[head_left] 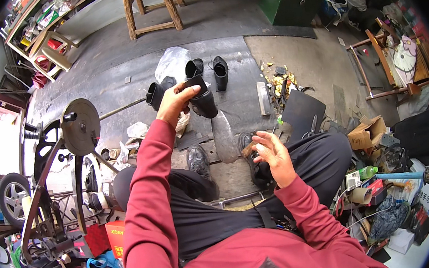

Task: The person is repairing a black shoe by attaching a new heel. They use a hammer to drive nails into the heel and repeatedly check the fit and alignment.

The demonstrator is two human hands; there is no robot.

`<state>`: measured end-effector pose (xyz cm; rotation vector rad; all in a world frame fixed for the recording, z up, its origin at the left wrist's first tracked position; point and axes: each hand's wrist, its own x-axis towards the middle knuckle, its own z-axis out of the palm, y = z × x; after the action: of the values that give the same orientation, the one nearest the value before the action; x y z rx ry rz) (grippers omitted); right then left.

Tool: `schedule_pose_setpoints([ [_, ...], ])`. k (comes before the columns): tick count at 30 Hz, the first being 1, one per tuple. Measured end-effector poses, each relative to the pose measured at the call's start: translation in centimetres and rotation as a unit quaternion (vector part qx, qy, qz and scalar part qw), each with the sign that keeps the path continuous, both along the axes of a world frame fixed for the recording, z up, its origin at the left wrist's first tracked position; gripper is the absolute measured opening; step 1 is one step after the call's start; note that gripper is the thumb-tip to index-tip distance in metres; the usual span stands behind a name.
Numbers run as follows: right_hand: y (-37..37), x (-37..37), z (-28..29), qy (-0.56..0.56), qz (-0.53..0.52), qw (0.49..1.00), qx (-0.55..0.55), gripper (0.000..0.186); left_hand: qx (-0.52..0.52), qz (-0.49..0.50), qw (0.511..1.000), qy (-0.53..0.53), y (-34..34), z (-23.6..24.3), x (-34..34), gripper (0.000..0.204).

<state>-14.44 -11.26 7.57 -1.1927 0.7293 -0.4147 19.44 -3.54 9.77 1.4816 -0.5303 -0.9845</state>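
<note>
A black boot (205,104) is pinched at its top by the left hand (174,103), the arm stretched forward over the dark mat (236,49). The right hand (274,154) is held lower, elbow bent, fingers half curled and loosely parted. Another black shoe (220,74) is stood inside the mat's right edge.

My left hand (173,105) covers part of the black boot (204,104) it grips; wooden stool (169,7) cut off by upper edge.
</note>
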Motion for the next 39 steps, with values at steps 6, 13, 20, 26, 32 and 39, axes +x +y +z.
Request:
schedule_pose_setpoints([
  [6, -0.4, -1.5, -0.9, 0.028, -0.028, 0.999, 0.003, 0.048, -0.009, -0.071, 0.996, 0.06, -0.4, -2.3, -1.7, 0.031],
  [13, -0.5, -1.4, -1.6, 0.033, -0.017, 0.999, 0.017, 0.045, -0.04, -0.03, 0.996, 0.079, -2.2, -2.4, -0.5, 0.036],
  [20, -0.6, -1.9, -1.8, 0.042, -0.035, 0.998, 0.024, 0.042, 0.081, -0.076, 0.981, 0.157, -3.9, -4.6, 1.6, 0.035],
  [26, -0.7, -1.2, -2.1, 0.021, -0.047, 0.998, 0.03, 0.04, 0.063, -0.275, 0.954, -0.1, -1.3, -0.3, -1.3, 0.043],
  [32, -0.6, -0.8, -1.6, 0.016, -0.017, 0.999, 0.022, 0.034, 0.102, -0.352, 0.827, -0.426, 6.1, 3.6, -12.3, 0.054],
  [39, 0.3, -0.1, -0.5, 0.001, 0.017, 1.0, -0.019, 0.033, 0.097, -0.207, 0.879, -0.419, 5.2, 1.7, -12.7, 0.052],
])
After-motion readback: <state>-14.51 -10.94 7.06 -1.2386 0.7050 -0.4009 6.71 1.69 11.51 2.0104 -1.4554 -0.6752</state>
